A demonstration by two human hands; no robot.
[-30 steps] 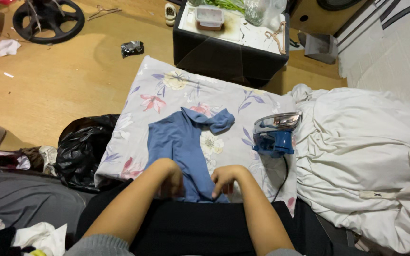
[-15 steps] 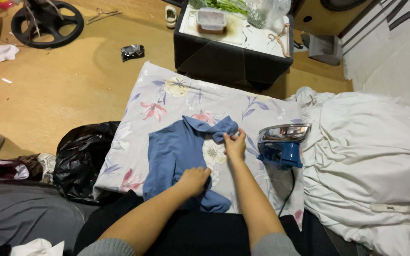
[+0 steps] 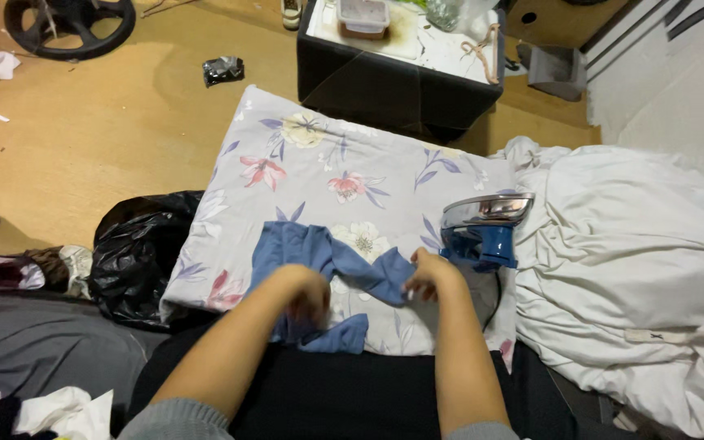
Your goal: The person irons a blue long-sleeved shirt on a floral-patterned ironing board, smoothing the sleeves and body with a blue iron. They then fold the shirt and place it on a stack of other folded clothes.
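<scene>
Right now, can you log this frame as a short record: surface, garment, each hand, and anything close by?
surface: floral padded cushion on a wooden floor
garment: crumpled blue cloth top, lying on the cushion
left hand: gripping the top's near edge
right hand: pinching the top's right end
nearby: blue and silver steam iron beside the right hand; black plastic bag left of the cushion
</scene>
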